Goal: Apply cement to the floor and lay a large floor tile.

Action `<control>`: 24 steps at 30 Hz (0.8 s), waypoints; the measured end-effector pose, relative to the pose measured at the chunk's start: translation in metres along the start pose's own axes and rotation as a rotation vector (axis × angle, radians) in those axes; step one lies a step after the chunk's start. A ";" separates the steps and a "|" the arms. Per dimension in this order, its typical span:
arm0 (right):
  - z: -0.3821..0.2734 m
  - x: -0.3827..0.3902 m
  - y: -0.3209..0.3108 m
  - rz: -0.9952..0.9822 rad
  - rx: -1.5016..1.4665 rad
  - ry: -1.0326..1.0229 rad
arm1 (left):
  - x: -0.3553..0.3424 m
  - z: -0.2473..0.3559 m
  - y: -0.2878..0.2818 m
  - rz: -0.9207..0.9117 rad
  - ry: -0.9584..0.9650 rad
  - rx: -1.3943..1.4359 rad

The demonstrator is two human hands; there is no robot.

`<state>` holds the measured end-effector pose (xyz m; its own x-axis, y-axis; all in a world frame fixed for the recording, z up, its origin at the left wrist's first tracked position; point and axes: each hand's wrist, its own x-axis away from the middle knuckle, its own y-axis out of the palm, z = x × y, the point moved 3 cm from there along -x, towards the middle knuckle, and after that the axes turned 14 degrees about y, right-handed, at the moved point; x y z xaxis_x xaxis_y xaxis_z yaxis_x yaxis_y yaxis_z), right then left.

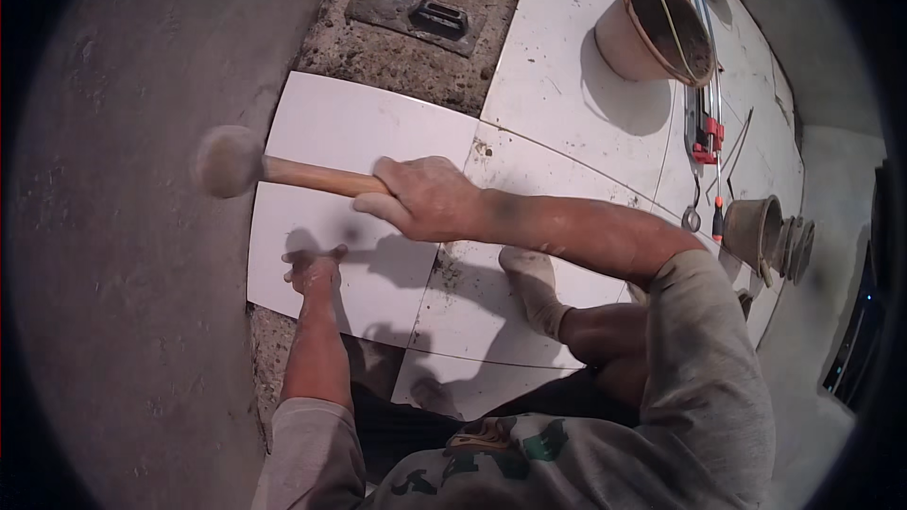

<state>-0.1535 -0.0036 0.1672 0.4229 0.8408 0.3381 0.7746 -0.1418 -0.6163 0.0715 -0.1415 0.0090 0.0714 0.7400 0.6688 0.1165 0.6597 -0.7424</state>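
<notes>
My right hand [427, 196] is closed round the wooden handle of a mallet [321, 177]. The mallet's rounded, dusty head [230, 161] is at the left, over the wall side of a large white floor tile [378, 132]. Below it, my left hand [316, 269] rests on or just over the same tile with its fingers spread, holding nothing. Beyond the tile's far edge, a flat trowel [408, 19] with a dark handle lies on rough mortar.
A grey wall [142, 227] runs along the left. Laid white tiles [557, 47] cover the right side, where a mortar bucket [633, 38], a tile cutter [704, 123], an orange-and-black-handled tool [718, 219] and a smaller bucket [751, 227] stand or lie. My socked foot [531, 288] is on the tiles.
</notes>
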 end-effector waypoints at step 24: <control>0.053 0.052 0.134 0.320 -0.262 0.620 | -0.014 -0.008 0.007 -0.052 0.018 0.016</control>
<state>-0.0530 0.0490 0.0642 0.7741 0.2999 0.5575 0.6232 -0.5151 -0.5884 0.0795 -0.1481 -0.0058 0.0834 0.7027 0.7066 0.1047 0.6990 -0.7074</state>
